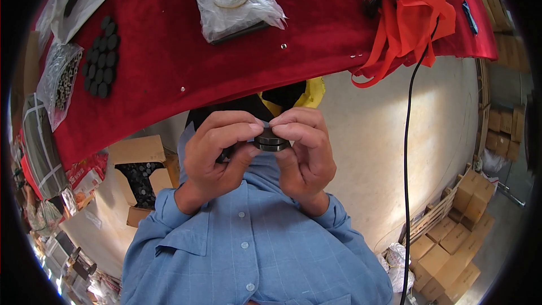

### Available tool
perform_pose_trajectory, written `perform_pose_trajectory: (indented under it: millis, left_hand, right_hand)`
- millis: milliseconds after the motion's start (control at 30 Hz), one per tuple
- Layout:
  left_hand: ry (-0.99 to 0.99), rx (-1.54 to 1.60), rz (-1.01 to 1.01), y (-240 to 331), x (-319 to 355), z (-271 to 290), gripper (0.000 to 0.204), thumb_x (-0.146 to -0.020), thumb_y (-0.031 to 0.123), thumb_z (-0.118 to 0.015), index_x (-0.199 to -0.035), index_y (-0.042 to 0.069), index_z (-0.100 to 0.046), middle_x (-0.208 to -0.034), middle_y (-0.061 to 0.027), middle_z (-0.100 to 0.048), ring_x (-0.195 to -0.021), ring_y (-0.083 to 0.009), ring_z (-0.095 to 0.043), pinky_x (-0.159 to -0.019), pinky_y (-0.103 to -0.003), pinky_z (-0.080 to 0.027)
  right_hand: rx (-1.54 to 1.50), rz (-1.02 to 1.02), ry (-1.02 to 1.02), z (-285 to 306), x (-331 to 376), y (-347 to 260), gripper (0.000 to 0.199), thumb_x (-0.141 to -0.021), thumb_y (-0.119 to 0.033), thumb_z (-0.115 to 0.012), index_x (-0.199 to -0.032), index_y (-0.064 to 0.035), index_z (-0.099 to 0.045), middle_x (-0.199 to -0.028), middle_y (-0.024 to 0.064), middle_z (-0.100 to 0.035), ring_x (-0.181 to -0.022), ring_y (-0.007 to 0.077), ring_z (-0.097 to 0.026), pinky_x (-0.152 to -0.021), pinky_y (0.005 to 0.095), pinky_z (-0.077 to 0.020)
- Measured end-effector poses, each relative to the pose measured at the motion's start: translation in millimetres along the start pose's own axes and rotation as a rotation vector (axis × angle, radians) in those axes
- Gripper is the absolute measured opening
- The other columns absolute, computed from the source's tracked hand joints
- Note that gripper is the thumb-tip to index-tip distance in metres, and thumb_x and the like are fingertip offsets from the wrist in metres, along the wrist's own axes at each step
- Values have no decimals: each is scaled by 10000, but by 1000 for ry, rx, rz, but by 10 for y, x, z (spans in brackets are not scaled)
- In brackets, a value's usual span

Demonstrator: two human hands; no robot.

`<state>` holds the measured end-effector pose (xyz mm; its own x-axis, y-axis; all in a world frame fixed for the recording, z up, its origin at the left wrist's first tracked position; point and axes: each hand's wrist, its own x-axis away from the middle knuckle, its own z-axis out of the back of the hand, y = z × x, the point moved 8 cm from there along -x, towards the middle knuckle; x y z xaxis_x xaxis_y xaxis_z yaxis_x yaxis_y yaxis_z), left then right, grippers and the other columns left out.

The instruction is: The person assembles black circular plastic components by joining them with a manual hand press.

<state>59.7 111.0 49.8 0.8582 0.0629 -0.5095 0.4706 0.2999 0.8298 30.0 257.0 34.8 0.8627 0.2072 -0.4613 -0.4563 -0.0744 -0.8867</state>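
Note:
Close in front of my chest, both hands hold a small round black disc-shaped part (271,141) with a groove around its edge. My left hand (219,149) pinches its left side with fingertips on top and thumb near the edge. Opposite it, my right hand (305,149) grips the right side in the same way. Another dark piece (224,155) shows partly under the left fingers; its shape is mostly hidden. Several similar black discs (100,59) lie grouped on the red cloth-covered table (237,68), beside a clear plastic bag (61,82) of small metal parts.
A device on a plastic-wrapped base (234,8) stands on the table. A red fabric bag (415,5) hangs over its edge near a black cable (407,164). An opened carton (138,152) of black parts sits at lower left; stacked cardboard boxes (451,248) stand at right.

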Motion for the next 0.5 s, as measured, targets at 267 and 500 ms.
perform_pose_trajectory:
  millis: [267,500]
  left_hand:
    - [10,-65,-30,92,20,-17,299,-803,-54,-746,-1083,-9,-649,-989,-180,-697,-850,-255,-700,-688,-308,-577]
    - [-28,-74,-3,-6,64,-109,254,-822,-49,-734,-1062,-15,-659,-969,-143,-684,-781,-208,-672,-649,-280,-548]
  right_hand:
    - [44,38,3,-16,-24,-67,179,-911,-41,-663,-1081,1,-626,-1001,140,-654,-901,275,-615,-786,357,-507]
    - [-26,-152,37,104,120,165,173,-921,-25,-666,-1087,7,-630,-1001,120,-648,-887,226,-624,-785,289,-503]
